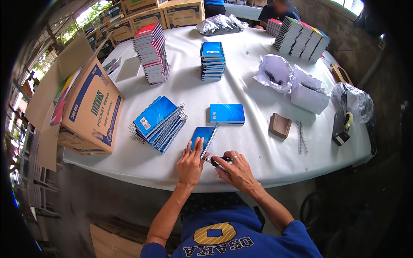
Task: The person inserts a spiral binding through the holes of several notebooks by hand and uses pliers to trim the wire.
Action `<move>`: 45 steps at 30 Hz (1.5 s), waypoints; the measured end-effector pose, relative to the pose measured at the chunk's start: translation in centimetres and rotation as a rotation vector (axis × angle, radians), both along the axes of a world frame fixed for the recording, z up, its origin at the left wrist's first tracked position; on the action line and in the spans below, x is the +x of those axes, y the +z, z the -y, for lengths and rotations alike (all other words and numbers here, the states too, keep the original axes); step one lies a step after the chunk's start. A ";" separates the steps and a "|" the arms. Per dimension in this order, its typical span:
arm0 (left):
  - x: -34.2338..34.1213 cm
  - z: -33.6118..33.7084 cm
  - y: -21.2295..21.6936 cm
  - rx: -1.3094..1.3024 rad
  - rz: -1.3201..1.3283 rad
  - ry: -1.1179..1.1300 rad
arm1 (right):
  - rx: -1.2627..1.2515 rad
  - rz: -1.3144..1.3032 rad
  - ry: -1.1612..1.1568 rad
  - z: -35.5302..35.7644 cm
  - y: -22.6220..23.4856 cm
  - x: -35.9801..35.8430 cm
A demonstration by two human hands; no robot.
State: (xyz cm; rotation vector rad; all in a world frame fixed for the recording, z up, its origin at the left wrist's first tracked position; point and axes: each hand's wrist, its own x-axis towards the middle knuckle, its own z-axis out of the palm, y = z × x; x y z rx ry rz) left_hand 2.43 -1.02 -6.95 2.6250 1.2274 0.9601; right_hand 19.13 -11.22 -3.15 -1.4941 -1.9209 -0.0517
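Observation:
Near the table's front edge lies a small blue spiral notebook (pixel 202 134), its wire coil along the right side. My left hand (pixel 192 165) grips its lower part, fingertips pressing on the cover and the thumb by the coil. Black-handled pliers (pixel 214 161) are in my right hand (pixel 238 172), which is closed around the handles. Their metal jaws meet the lower end of the coil. Just beyond lies a blue notebook block (pixel 227 113) with no coil visible. To the left, a fanned stack of blue spiral notebooks (pixel 157 120) leans unevenly.
An open cardboard box (pixel 92 107) stands at left. Farther back rise a red-topped notebook stack (pixel 151 53) and a blue stack (pixel 212 62). At right are paper-wrapped coils (pixel 307 90), a brown block (pixel 279 125), loose coils (pixel 301 137) and a tape dispenser (pixel 341 129). Another person (pixel 279 13) sits beyond.

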 end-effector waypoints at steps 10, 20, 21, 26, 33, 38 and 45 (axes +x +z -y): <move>-1.3 -1.4 4.9 0.185 0.007 -0.015 | -0.687 -0.684 0.293 -3.1 3.7 4.6; -6.9 -10.2 11.9 -0.707 0.902 -0.798 | -0.214 -1.152 0.467 -9.5 4.5 -0.5; -7.1 -11.2 11.6 -0.743 0.904 -0.895 | -0.209 -1.301 0.602 -10.7 5.1 -2.2; -8.0 -15.6 14.4 -0.863 0.830 -0.542 | -0.067 -0.936 0.336 -15.9 10.2 -5.1; -12.9 -24.6 12.9 -1.098 0.217 -0.134 | 0.017 0.294 0.332 -19.6 7.5 -8.4; -11.8 -23.4 11.0 -0.968 0.057 -0.241 | 0.238 -0.193 0.002 -17.4 5.9 1.1; -7.8 -20.6 12.5 -0.350 -0.270 0.066 | -0.208 0.108 -0.760 -16.7 -6.4 12.7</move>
